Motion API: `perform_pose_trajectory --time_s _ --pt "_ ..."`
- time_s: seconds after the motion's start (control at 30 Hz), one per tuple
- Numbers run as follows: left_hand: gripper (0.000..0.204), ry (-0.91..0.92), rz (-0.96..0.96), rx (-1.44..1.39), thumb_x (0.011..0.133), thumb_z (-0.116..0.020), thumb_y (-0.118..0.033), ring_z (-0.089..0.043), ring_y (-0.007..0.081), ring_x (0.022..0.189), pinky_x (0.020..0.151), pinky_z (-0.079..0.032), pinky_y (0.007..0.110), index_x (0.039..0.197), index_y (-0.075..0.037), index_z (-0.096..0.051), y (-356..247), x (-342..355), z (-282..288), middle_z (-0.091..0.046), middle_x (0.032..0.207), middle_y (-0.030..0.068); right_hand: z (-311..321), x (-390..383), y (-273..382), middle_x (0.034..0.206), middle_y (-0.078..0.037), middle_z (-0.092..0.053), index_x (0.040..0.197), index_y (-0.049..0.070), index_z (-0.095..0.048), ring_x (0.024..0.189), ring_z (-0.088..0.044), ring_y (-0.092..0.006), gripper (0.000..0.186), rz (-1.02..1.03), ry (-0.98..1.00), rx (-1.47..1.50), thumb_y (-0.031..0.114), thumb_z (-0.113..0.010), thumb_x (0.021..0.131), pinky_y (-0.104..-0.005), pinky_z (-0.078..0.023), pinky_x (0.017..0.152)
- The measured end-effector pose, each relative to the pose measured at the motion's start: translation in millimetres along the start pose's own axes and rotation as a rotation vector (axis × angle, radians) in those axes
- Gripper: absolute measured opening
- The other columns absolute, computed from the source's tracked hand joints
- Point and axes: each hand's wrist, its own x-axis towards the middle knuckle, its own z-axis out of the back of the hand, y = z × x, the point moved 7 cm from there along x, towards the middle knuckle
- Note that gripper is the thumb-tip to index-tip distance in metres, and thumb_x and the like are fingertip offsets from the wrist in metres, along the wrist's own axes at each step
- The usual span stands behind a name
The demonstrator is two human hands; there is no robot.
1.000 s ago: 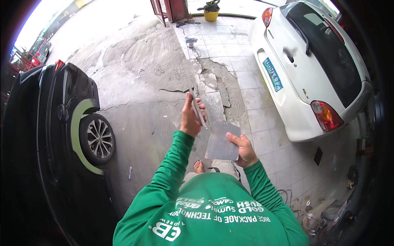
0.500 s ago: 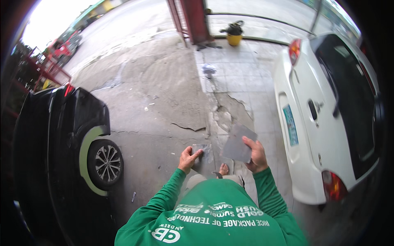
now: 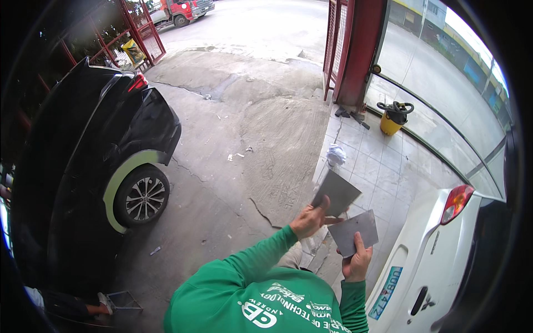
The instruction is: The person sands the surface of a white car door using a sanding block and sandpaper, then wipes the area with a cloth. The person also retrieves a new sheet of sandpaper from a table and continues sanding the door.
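My left hand (image 3: 309, 220) is shut on a flat, dark grey square plate (image 3: 338, 187), thumb on its face, held tilted in front of me. Lower and to the right, my right hand (image 3: 356, 261) grips a second, lighter grey square plate (image 3: 353, 227) with the thumb over its face. The two plates are close to each other above the cracked floor, in front of my green sleeves and shirt.
A black car (image 3: 83, 166) with masked wheel arch stands left, a white car (image 3: 422, 261) lower right. A person's leg (image 3: 91, 308) shows lower left. Ahead are a red gate post (image 3: 355, 66), yellow bucket (image 3: 391, 123), crumpled white bundle (image 3: 336, 155) and a truck (image 3: 186, 12) outside.
My view has swung, bringing the gateway and truck into fuller view and the white car lower. My left hand and its plate have moved up and right, closer to the right hand's plate.
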Motion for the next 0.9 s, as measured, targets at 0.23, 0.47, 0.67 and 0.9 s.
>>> perform_pose_trajectory --time_s 0.23,0.47,0.67,0.9 --pt "0.035 0.183 -0.051 0.374 0.107 -0.061 -0.015 -0.056 0.0079 0.113 0.097 -0.047 0.026 0.141 -0.005 -0.057 33 177 -40 -0.065 0.122 -0.0017 12 143 87 0.113 -0.015 -0.072 0.12 0.001 -0.063 0.087 -0.074 -0.0244 0.026 0.224 -0.322 0.051 0.011 -0.071 0.097 -0.0366 -0.063 0.067" --pt "0.03 0.337 0.222 0.723 0.103 -0.067 -0.012 -0.064 0.0122 0.107 0.094 -0.052 0.03 0.131 -0.001 -0.066 43 305 -72 -0.072 0.116 0.0035 43 244 188 0.103 -0.01 -0.078 0.112 0.008 -0.08 0.089 -0.069 -0.0232 0.029 0.92 -0.142 -1.286 0.004 -0.077 0.084 -0.0312 -0.051 0.08" --pt "0.042 0.69 0.573 0.834 0.094 -0.081 -0.022 -0.062 0.012 0.104 0.09 -0.053 0.032 0.127 -0.002 -0.066 103 421 -123 -0.072 0.111 0.0039 70 371 244 0.083 -0.001 -0.073 0.099 -0.001 -0.072 0.074 -0.063 -0.0075 0.015 0.162 0.329 -0.483 0.014 -0.074 0.096 -0.0286 -0.053 0.065" --pt "0.086 0.637 0.503 0.856 0.087 -0.073 -0.066 -0.061 0.0176 0.11 0.093 -0.052 0.034 0.138 0.001 -0.055 202 603 -142 -0.066 0.123 0.0071 190 508 322 0.087 -0.006 -0.075 0.106 -0.004 -0.071 0.08 -0.063 -0.0081 0.021 0.277 0.207 -0.69 0.014 -0.073 0.094 -0.0287 -0.055 0.074"
